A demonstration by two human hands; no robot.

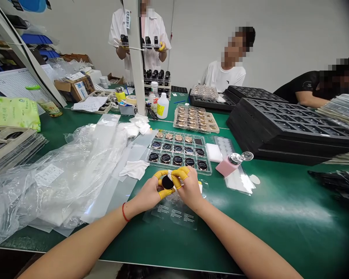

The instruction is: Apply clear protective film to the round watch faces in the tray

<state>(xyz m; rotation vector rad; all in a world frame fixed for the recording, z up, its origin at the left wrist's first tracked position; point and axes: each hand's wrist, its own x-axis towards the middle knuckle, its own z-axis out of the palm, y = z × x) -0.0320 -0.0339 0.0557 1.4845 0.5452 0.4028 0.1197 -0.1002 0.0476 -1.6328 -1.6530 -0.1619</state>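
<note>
**Held thing:** A round black disc (168, 182) with a glossy face, its exact kind too small to tell, was pinched between both hands. A white wipe (170, 174) was bunched against its upper edge.

**Place:** The disc was held just above a printed clear film sheet (174, 214), close to the near edge of the green worktop (282, 232). It was just in front of a clear tray (207, 169) holding rows of similar discs.

**Handling:** The disc looked light, stiff and small. Its smooth face seemed likely to slip and mark easily, so the rim looked like the best place to take hold, with the face left untouched. The wipe looked soft and likely to crumple under light pressure.

**Hands:** The left hand (147, 193) and right hand (190, 190) were close together, clamped on the disc from opposite sides. Their yellow finger cots (162, 174) gripped near its rim.

**Arms:** Both bare forearms reached in from the near edge and angled toward the centre. The left wrist wore a red cord (123, 212).

**Nearby:** A white foam block (214, 152) and a pink block (225, 167) lay right of the tray. A loose white cloth (134, 169) lay to its left, on clear plastic sheeting (61, 182). Stacked black foam trays (291, 124) stood farther right.
</note>
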